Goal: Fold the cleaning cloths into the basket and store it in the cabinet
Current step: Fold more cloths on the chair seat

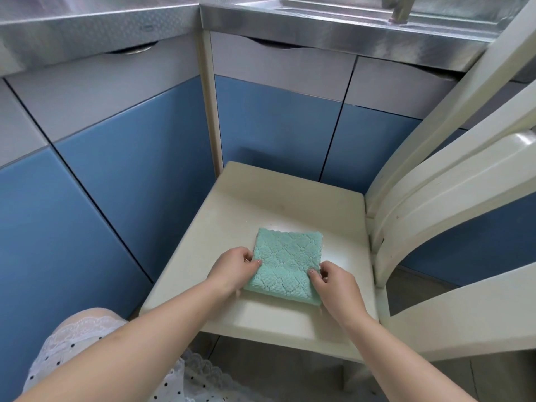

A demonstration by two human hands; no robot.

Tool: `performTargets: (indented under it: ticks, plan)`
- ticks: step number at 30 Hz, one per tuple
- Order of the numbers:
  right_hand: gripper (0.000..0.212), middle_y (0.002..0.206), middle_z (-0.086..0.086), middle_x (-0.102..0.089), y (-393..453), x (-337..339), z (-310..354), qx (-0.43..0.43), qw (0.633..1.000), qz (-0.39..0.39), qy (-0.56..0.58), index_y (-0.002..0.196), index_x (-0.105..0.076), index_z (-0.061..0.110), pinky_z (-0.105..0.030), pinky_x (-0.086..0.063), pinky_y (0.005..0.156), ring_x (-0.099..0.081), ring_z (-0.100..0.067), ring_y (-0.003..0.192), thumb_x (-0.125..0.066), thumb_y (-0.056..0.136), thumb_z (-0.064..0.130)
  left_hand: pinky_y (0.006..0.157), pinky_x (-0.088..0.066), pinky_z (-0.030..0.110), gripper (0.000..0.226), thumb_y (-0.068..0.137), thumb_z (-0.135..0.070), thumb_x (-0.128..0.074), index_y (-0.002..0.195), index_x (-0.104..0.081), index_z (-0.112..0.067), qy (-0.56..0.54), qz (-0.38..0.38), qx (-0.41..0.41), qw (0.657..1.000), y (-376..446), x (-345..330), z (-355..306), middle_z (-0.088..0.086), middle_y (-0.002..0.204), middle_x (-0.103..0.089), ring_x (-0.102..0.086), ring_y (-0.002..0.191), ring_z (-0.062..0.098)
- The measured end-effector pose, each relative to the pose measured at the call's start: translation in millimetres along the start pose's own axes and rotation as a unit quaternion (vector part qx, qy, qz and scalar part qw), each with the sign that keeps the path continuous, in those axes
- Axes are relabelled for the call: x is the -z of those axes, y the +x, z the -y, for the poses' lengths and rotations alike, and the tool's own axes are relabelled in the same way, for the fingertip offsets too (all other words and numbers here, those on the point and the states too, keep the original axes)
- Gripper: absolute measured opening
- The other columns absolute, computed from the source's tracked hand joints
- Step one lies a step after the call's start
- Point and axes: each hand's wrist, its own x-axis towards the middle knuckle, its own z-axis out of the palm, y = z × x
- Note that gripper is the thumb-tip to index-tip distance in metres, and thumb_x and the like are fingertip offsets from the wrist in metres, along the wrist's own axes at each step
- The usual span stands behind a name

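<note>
A folded mint-green cleaning cloth (pixel 287 262) with a quilted diamond pattern lies on the cream seat of a chair (pixel 261 198). My left hand (pixel 232 268) pinches the cloth's left edge, thumb on top. On the opposite side, my right hand (pixel 333 285) pinches the near right edge, its thumb also on top. No basket is in view.
The chair's cream backrest (pixel 435 184) rises on the right. Blue and grey cabinet doors (pixel 275 132) stand shut behind and to the left of the chair, under a steel counter and sink (pixel 333 21). My knee in a white dotted skirt (pixel 81 338) is at the lower left.
</note>
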Motion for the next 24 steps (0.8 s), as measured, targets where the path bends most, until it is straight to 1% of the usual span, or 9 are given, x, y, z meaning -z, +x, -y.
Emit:
performTargets:
  ticks: [3,6,8,10,14,16,18,20,24]
  plan:
    - [0.024,0.071,0.001,-0.056,0,-2,-2,0.008,1.000,-0.007,-0.006,0.078,-0.051,0.014,-0.031,-0.034,0.058,-0.051,-0.019,0.068,-0.055,0.091,0.034,0.067,-0.046,0.030,0.022,0.090,-0.035,-0.057,0.088,-0.059,-0.013,0.013,0.009,-0.001,1.000,0,1,-1,0.003,0.085,-0.066,-0.057,0.055,0.016]
    - [0.015,0.078,0.010,-0.058,0,-1,-2,-0.015,0.999,0.002,0.042,0.098,-0.050,0.023,-0.020,-0.037,0.058,-0.055,-0.009,0.073,-0.059,0.090,0.031,0.064,-0.048,0.030,0.023,0.090,-0.036,-0.056,0.093,-0.056,-0.013,0.004,0.021,0.002,1.000,-1,1,-1,0.004,0.089,-0.067,-0.057,0.047,0.019]
    - [0.025,0.078,0.009,-0.059,1,1,-3,-0.047,0.994,0.003,0.102,0.112,-0.049,0.024,-0.020,-0.038,0.058,-0.057,-0.008,0.073,-0.059,0.090,0.032,0.070,-0.050,0.030,0.034,0.089,-0.043,-0.057,0.110,-0.050,-0.017,-0.015,0.018,0.006,1.000,-5,2,-2,0.000,0.096,-0.064,-0.062,0.062,0.018]
    - [0.036,0.088,0.003,-0.060,2,4,-5,-0.082,0.985,-0.020,0.150,0.122,-0.047,0.019,-0.025,-0.038,0.061,-0.058,-0.012,0.076,-0.057,0.091,0.033,0.081,-0.046,0.031,0.050,0.088,-0.047,-0.055,0.126,-0.040,-0.020,0.021,-0.032,-0.020,0.999,-11,2,-2,-0.003,0.103,-0.057,-0.059,0.090,0.014]
    - [0.041,0.126,-0.005,-0.048,10,9,-1,-0.039,0.991,-0.080,0.104,0.132,-0.046,0.018,-0.032,-0.041,0.088,-0.055,-0.014,0.098,-0.053,0.093,0.030,0.101,-0.036,0.031,0.041,0.095,-0.033,-0.049,0.133,-0.044,-0.017,0.102,-0.130,-0.186,0.968,-15,-1,-8,0.000,0.127,-0.048,-0.046,0.119,0.018]
    - [0.045,0.142,-0.008,-0.039,15,3,11,0.025,0.997,-0.071,0.018,0.137,-0.043,0.017,-0.036,-0.031,0.107,-0.042,-0.022,0.127,-0.050,0.094,0.028,0.112,-0.021,0.031,0.044,0.097,-0.021,-0.041,0.141,-0.038,-0.015,0.171,-0.113,-0.240,0.949,-11,-10,-18,0.002,0.144,-0.039,-0.032,0.136,0.019]
    - [0.049,0.154,-0.005,-0.024,19,-7,25,0.071,0.992,-0.037,-0.094,0.144,-0.034,0.019,-0.040,-0.018,0.114,-0.022,-0.021,0.142,-0.044,0.096,0.029,0.118,-0.005,0.034,0.053,0.096,-0.013,-0.033,0.148,-0.022,-0.013,0.243,-0.081,-0.248,0.934,-6,-22,-29,0.001,0.157,-0.019,-0.010,0.146,0.017]
    - [0.051,0.159,0.001,-0.011,21,-18,37,0.093,0.982,0.008,-0.163,0.148,-0.024,0.025,-0.047,-0.006,0.115,-0.008,-0.016,0.146,-0.035,0.098,0.030,0.118,0.002,0.039,0.056,0.097,-0.013,-0.028,0.151,-0.010,-0.013,0.309,-0.050,-0.235,0.920,-1,-32,-35,0.001,0.160,-0.005,0.002,0.147,0.017]
    - [0.052,0.160,0.004,-0.003,19,-34,36,0.088,0.968,0.075,-0.222,0.150,-0.013,0.027,-0.054,0.000,0.114,0.003,-0.014,0.147,-0.022,0.100,0.036,0.117,0.001,0.044,0.056,0.099,-0.021,-0.026,0.151,-0.006,-0.012,0.366,-0.007,-0.189,0.911,5,-41,-29,0.003,0.160,0.001,0.004,0.147,0.019]
